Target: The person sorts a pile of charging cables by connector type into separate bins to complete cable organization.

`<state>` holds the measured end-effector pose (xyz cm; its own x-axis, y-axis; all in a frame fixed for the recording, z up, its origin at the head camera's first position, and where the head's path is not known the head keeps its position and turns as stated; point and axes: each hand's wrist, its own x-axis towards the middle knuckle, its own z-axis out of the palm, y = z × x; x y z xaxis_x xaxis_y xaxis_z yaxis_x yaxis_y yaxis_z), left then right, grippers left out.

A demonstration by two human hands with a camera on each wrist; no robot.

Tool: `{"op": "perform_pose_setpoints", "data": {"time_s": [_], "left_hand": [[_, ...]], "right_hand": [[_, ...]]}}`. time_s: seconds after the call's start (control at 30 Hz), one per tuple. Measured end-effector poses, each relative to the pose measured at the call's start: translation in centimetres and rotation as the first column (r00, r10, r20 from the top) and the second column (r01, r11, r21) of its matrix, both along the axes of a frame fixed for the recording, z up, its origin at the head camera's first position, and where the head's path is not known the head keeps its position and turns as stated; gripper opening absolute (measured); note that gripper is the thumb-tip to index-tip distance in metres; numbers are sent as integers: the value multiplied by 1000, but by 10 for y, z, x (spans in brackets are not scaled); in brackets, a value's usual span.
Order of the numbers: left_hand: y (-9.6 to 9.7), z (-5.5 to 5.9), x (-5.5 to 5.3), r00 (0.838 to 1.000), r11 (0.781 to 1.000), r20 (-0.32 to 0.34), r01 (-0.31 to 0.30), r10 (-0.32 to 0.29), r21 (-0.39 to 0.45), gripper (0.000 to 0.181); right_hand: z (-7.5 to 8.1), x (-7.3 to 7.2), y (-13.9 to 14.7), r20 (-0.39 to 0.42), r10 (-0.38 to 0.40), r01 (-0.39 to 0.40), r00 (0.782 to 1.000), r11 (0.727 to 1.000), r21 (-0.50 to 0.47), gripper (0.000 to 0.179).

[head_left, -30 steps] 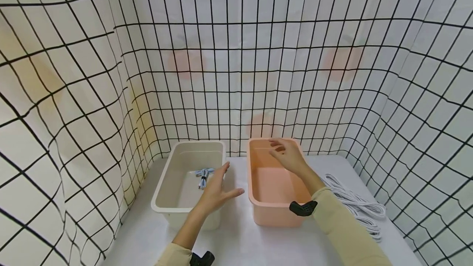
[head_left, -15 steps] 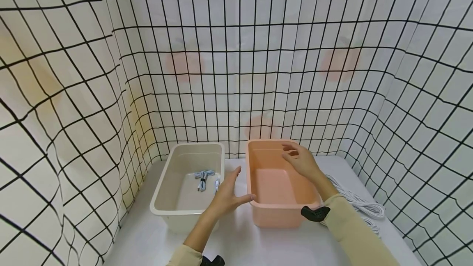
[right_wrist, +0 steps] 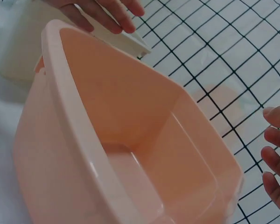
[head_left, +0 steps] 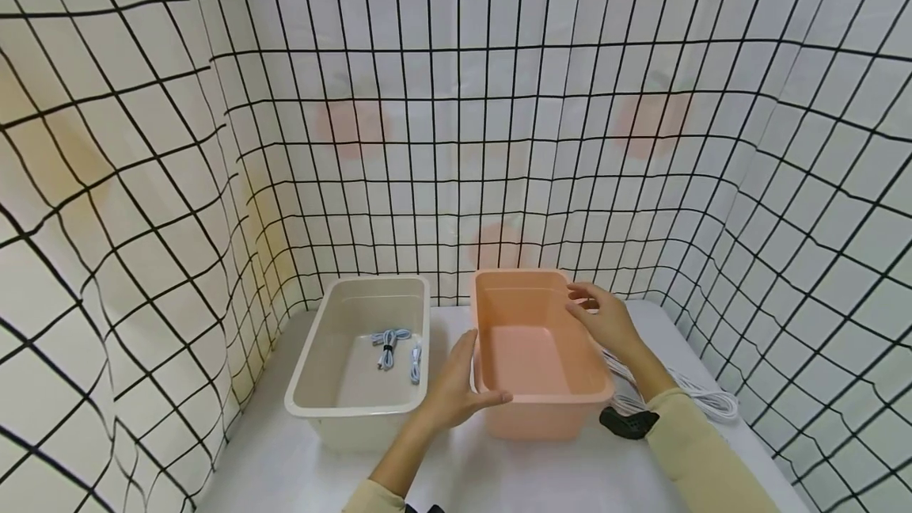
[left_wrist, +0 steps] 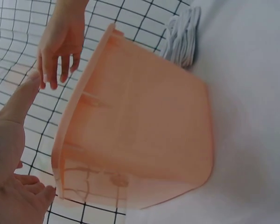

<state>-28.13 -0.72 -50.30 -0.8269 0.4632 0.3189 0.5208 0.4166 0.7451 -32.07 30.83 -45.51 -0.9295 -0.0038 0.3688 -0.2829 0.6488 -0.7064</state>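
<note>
A peach plastic bin (head_left: pixel 527 418) stands upright on the white table, and nothing shows inside it. Beside its left wall is my left hand (head_left: pixel 454 390), thumb spread toward the near rim and fingers extended. In the left wrist view, this left hand (left_wrist: pixel 9 158) appears near the bin's rim without gripping it. My right hand (head_left: pixel 609 321) hovers by the bin's right rim, fingers loosely bent and holding nothing. The right wrist view has the right hand (right_wrist: pixel 277 154) apart from the bin wall. Left of my hands sits a cream bin (head_left: pixel 306 362) containing tied light-blue cables (head_left: pixel 388 348).
A smaller light-blue cable bundle (head_left: pixel 416 362) lies along the cream bin's right side. Coiled white cord (head_left: pixel 705 398) rests on the table to the right, partly behind my right forearm. Black netting (head_left: pixel 456 141) encloses the back and both sides.
Both hands have moved right. My left hand went from the cream bin's right edge to the peach bin's left side; my right hand shifted from above the peach bin to its right rim.
</note>
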Motion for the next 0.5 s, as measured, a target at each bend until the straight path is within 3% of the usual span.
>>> {"op": "perform_pose_setpoints", "data": {"time_s": [0.27,0.5], "left_hand": [[6,-13,4,999,998,37,-32,29,60,125],[12,-31,7,994,998,101,-48,43,50,122]], "right_hand": [[-8,11,13,27,-20,20,999,1000,-10,44],[-20,23,31,28,-61,61,998,998,-5,43]]}}
